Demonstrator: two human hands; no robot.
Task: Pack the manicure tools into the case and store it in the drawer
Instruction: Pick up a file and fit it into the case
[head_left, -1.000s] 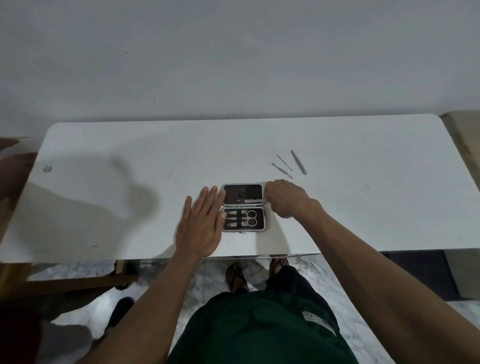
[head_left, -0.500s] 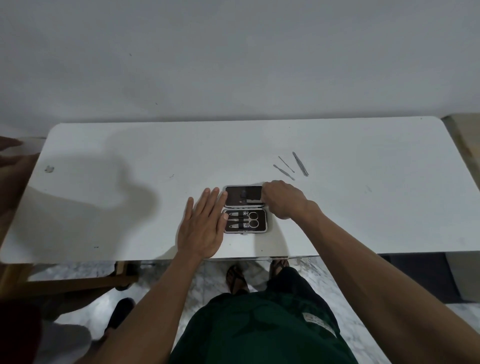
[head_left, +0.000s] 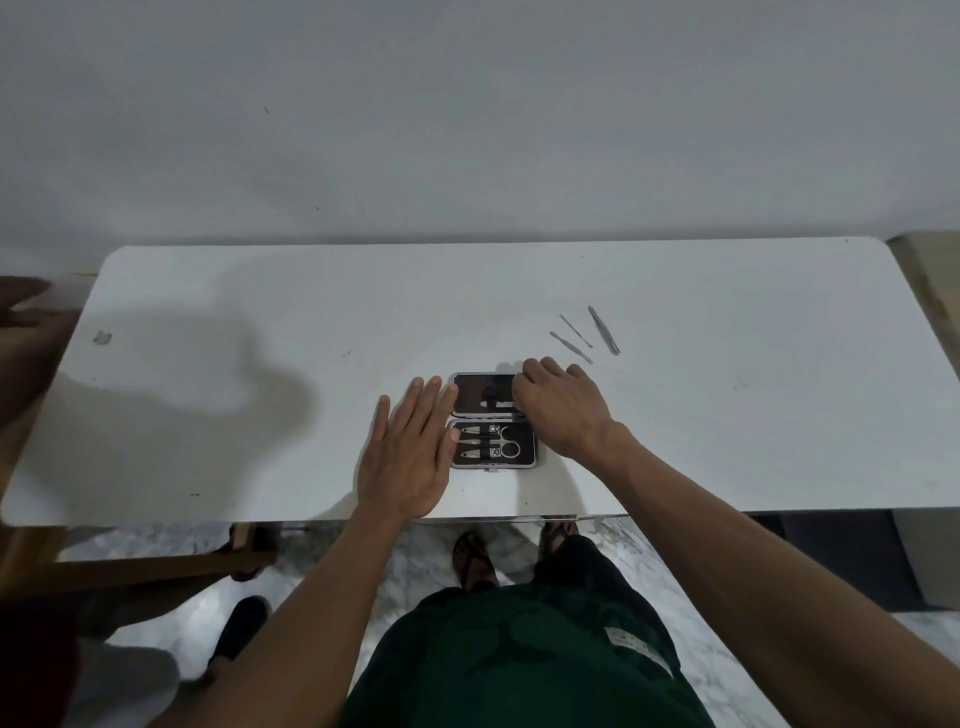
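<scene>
The manicure case (head_left: 524, 457) lies open near the front edge of the white table (head_left: 727, 441). Its near half holds clippers and scissors (head_left: 506, 444) under a strap. The dark far half shows one small tool. My left hand (head_left: 410, 457) lies flat, fingers apart, with the fingertips against the case's left edge. My right hand (head_left: 561, 410) has its fingers curled over the right edge of the far half and hides what is under them. Three thin metal tools lie loose beyond it: a pusher (head_left: 571, 347), a fine pick (head_left: 574, 325) and tweezers (head_left: 604, 330).
Another person's hand (head_left: 26, 312) shows at the table's left end, and a dark shoe (head_left: 239, 629) stands on the marble floor below. A wooden frame (head_left: 156, 566) runs under the left side. A small scrap (head_left: 102, 338) lies far left. A wall backs the table.
My right hand's fingers have crept a little further up along the right edge of the case's far half. My left hand and the loose tools have stayed put.
</scene>
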